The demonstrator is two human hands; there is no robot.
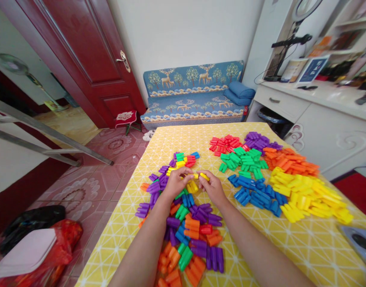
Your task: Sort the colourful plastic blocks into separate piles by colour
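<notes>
Over the mixed pile, my left hand (179, 182) is closed, pinching a small yellow plastic piece at its fingertips. A finger-shaped yellow plastic piece (204, 176) sits between the thumb and fingers of my right hand (213, 187), close beside the left fingertips. Whether the two pieces are joined I cannot tell. More yellow pieces (192, 186) lie just below the hands. Around and under my forearms spreads a mixed heap of ribbed, round-ended plastic pieces: purple (215, 258), orange (191, 228), green (185, 257) and blue (187, 200).
Sorted heaps lie at the right: red (225, 144), purple (260, 140), green (244, 159), orange (290, 161), blue (259, 195) and yellow (311, 195). A grey-blue object (358, 243) stands at the table's right edge. Beyond the yellow-patterned tablecloth (183, 137) is a blue sofa (189, 105).
</notes>
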